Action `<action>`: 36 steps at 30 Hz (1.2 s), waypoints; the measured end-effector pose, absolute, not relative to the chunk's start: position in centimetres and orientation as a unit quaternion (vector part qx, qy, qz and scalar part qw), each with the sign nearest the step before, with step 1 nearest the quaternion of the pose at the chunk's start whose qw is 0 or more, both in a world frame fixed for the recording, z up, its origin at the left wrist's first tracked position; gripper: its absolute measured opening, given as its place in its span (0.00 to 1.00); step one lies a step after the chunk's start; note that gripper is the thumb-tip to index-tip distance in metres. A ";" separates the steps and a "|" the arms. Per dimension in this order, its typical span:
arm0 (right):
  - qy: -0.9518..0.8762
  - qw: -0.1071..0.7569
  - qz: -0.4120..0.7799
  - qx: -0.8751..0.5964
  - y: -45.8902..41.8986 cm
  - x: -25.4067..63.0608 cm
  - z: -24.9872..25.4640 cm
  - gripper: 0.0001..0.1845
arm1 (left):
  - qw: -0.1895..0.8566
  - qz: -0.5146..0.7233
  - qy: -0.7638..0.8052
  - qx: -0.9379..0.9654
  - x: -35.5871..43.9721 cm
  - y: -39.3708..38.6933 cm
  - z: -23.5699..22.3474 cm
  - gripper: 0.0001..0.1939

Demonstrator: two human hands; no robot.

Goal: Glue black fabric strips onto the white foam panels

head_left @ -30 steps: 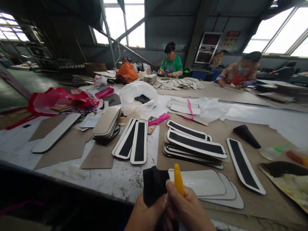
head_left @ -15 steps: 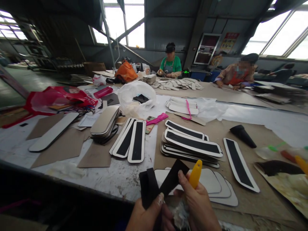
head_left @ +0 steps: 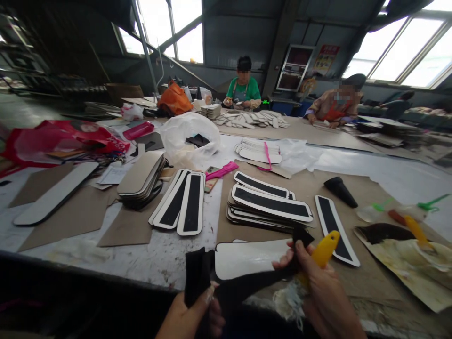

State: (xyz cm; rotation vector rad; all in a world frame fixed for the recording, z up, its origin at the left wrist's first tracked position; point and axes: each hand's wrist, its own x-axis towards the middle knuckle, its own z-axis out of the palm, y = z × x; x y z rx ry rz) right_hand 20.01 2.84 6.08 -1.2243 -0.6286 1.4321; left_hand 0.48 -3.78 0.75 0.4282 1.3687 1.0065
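My left hand (head_left: 192, 316) is closed on a bunch of black strips (head_left: 197, 280) at the table's near edge. My right hand (head_left: 319, 294) is closed on a yellow-handled tool (head_left: 325, 249) and pinches the far end of one black strip (head_left: 263, 278), stretched out to the right over a white rounded panel (head_left: 247, 256). A tuft of whitish fibre (head_left: 287, 301) hangs under my right hand.
A stack of white panels with black centres (head_left: 270, 207) lies ahead, more pairs of such panels (head_left: 183, 205) to the left, one panel (head_left: 334, 228) to the right. A black cone (head_left: 341, 190), plastic bags and cardboard sheets crowd the table. Two other people work at the far side.
My right hand has pulled one black strip away from the bunch and out to the right. The yellow tool has tilted and moved right with it. The view has shifted slightly.
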 end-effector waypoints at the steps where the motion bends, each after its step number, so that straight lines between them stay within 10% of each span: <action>1: -0.299 0.516 0.607 -0.526 2.6 21.2 6.2 0.16 | 0.632 0.448 0.605 0.184 0.2 -3.6 0.6 0.28; 8: -0.679 0.164 0.393 -0.598 3.8 25.2 7.3 0.15 | 0.585 0.461 0.631 0.217 -0.6 -1.5 0.7 0.23; 14: -0.749 0.002 0.444 -0.492 7.0 17.9 7.0 0.13 | 0.605 0.397 0.637 0.265 -0.2 0.7 1.3 0.17; 36: -0.821 -0.125 0.317 -0.459 10.8 13.3 4.1 0.11 | 0.630 0.329 0.647 0.278 -1.0 2.5 1.4 0.10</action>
